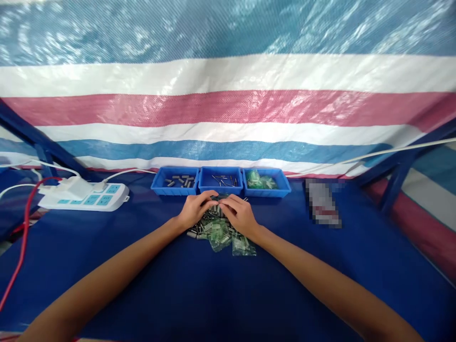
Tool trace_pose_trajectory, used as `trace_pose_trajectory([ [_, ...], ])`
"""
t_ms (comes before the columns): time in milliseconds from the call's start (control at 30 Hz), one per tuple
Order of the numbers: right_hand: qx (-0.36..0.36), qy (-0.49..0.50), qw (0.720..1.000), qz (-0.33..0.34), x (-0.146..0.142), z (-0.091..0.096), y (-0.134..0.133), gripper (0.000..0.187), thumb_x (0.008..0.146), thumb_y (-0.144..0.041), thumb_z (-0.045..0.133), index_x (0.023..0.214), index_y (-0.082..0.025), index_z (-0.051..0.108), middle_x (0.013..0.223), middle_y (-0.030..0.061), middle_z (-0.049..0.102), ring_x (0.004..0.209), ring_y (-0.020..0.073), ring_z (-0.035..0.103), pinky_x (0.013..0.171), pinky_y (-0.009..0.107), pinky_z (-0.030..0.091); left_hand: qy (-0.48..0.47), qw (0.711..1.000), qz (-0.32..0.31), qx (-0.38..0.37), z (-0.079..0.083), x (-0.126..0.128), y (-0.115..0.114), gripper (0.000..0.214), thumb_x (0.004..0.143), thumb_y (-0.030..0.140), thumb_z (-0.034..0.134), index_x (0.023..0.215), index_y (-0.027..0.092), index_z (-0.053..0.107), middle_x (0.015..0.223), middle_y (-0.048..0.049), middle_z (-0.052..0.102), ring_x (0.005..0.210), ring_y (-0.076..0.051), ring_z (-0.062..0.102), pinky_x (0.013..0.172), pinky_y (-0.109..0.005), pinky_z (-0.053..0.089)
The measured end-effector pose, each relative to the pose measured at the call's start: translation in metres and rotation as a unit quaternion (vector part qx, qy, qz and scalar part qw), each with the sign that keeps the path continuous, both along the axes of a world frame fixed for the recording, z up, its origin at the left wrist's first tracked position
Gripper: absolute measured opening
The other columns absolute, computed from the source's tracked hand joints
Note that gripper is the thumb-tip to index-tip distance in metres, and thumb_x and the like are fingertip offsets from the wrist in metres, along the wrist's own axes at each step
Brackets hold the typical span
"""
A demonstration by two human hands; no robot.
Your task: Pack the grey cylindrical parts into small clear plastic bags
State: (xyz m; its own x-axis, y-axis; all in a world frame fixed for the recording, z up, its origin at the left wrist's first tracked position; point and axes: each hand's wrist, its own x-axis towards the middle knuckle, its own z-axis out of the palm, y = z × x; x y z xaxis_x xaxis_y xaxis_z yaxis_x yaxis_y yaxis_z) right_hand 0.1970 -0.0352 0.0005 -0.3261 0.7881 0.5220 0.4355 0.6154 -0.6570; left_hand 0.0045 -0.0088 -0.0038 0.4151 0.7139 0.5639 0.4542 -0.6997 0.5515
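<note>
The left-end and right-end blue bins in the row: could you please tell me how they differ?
The left-end bin holds loose, short grey pieces, while the right-end bin holds greenish clear plastic bags. The left-end bin stands nearer the white power strip; the right-end bin is farther from it. Both are shallow, blue and open-topped.

Bright, diffuse light leaves glare on the striped sheeting [228,38]; the counter [171,289] looks darker. Wide-angle distortion stretches the forearms [117,267], small metal parts [205,227] look soft, and coarse pixelation masks one item [323,202].
</note>
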Motion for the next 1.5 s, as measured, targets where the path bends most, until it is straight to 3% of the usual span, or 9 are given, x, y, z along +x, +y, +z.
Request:
trace_pose_trajectory([
  [200, 0.032, -0.018, 0.999, -0.011, -0.002, 0.001, -0.001, 0.025, 0.092, -0.028, 0.044, 0.085, -0.016, 0.064, 0.073, 0.0032, 0.054, 0.061, 0.0125, 0.050, 0.059, 0.023, 0.039, 0.013, 1.000, 0.017, -0.022, 0.005, 0.003, 0.000, 0.033, 0.090, 0.043, 0.046, 0.108, 0.017, 0.056, 0.064, 0.0029, 0.056, 0.053, -0.009, 0.050, 0.055, -0.017, 0.040],
  [433, 0.010, 0.067, 0.994, -0.085, -0.001, 0.008, -0.001, 0.026, 0.090, -0.031, 0.045, 0.077, -0.015, 0.062, 0.069, 0.0023, 0.057, 0.059, 0.0127, 0.050, 0.058, 0.023, 0.038, -0.098, 0.990, 0.041, -0.094, 0.015, 0.006, -0.002, 0.028, 0.092, 0.038, 0.041, 0.106, 0.017, 0.054, 0.071, 0.0008, 0.055, 0.050, -0.008, 0.048, 0.050, -0.018, 0.039],
  [633, -0.107, 0.208, 0.961, -0.143, 0.002, 0.018, 0.008, 0.028, 0.083, -0.039, 0.052, 0.076, -0.014, 0.064, 0.057, -0.0016, 0.050, 0.049, 0.0097, 0.041, 0.047, 0.021, 0.033, -0.175, 0.978, 0.046, -0.100, 0.012, 0.005, -0.001, 0.024, 0.090, 0.035, 0.047, 0.099, 0.016, 0.057, 0.070, 0.0008, 0.054, 0.046, -0.006, 0.045, 0.049, -0.019, 0.038],
  [833, -0.262, 0.284, 0.916, -0.107, -0.002, 0.042, 0.042, 0.029, 0.076, -0.040, 0.058, 0.079, -0.012, 0.065, 0.052, -0.0043, 0.044, 0.039, 0.0058, 0.032, 0.037, 0.020, 0.026, -0.267, 0.958, 0.089, -0.063, 0.029, 0.005, 0.004, 0.021, 0.091, 0.034, 0.046, 0.093, 0.016, 0.057, 0.069, 0.0010, 0.054, 0.047, -0.007, 0.047, 0.048, -0.019, 0.039],
  [933, -0.228, 0.185, 0.951, -0.095, 0.000, 0.046, 0.040, 0.040, 0.084, -0.042, 0.049, 0.109, -0.013, 0.061, 0.064, 0.0009, 0.056, 0.044, 0.0093, 0.043, 0.042, 0.022, 0.036, -0.190, 0.976, 0.099, -0.039, 0.045, -0.002, 0.001, 0.024, 0.092, 0.034, 0.044, 0.090, 0.016, 0.060, 0.075, -0.0017, 0.058, 0.061, -0.011, 0.055, 0.058, -0.022, 0.045],
  [1033, -0.108, -0.016, 0.991, -0.075, 0.013, 0.041, 0.009, 0.044, 0.091, -0.042, 0.038, 0.123, -0.016, 0.054, 0.093, 0.0094, 0.063, 0.077, 0.0186, 0.060, 0.069, 0.032, 0.049, -0.044, 0.996, 0.076, -0.022, 0.052, -0.017, -0.014, 0.028, 0.093, 0.037, 0.042, 0.097, 0.018, 0.062, 0.101, -0.0074, 0.061, 0.096, -0.019, 0.058, 0.082, -0.030, 0.048],
  [1167, 0.002, -0.281, 0.959, 0.015, 0.039, 0.026, -0.043, 0.067, 0.090, -0.052, 0.039, 0.145, -0.019, 0.020, 0.149, 0.0114, 0.022, 0.135, 0.0301, 0.022, 0.107, 0.045, 0.027, 0.185, 0.982, -0.004, -0.045, 0.041, -0.034, -0.046, 0.062, 0.088, 0.051, 0.046, 0.140, 0.022, 0.031, 0.145, -0.0103, 0.031, 0.133, -0.030, 0.027, 0.108, -0.046, 0.028],
  [1300, 0.025, -0.375, 0.926, 0.036, 0.052, 0.012, -0.058, 0.079, 0.088, -0.060, 0.037, 0.147, -0.019, 0.004, 0.153, 0.0079, -0.001, 0.139, 0.0300, 0.003, 0.112, 0.047, 0.014, 0.312, 0.948, -0.054, -0.034, 0.025, -0.035, -0.061, 0.092, 0.076, 0.068, 0.048, 0.146, 0.023, 0.008, 0.152, -0.0091, 0.007, 0.138, -0.035, 0.007, 0.112, -0.053, 0.012],
  [1500, 0.026, -0.392, 0.920, -0.002, 0.050, 0.001, -0.035, 0.075, 0.090, -0.059, 0.029, 0.147, -0.020, -0.001, 0.152, 0.0061, -0.006, 0.139, 0.0280, -0.001, 0.113, 0.046, 0.013, 0.341, 0.939, -0.035, -0.026, 0.014, -0.024, -0.047, 0.084, 0.083, 0.066, 0.039, 0.146, 0.024, 0.001, 0.152, -0.0076, 0.000, 0.139, -0.032, 0.004, 0.113, -0.050, 0.011],
])
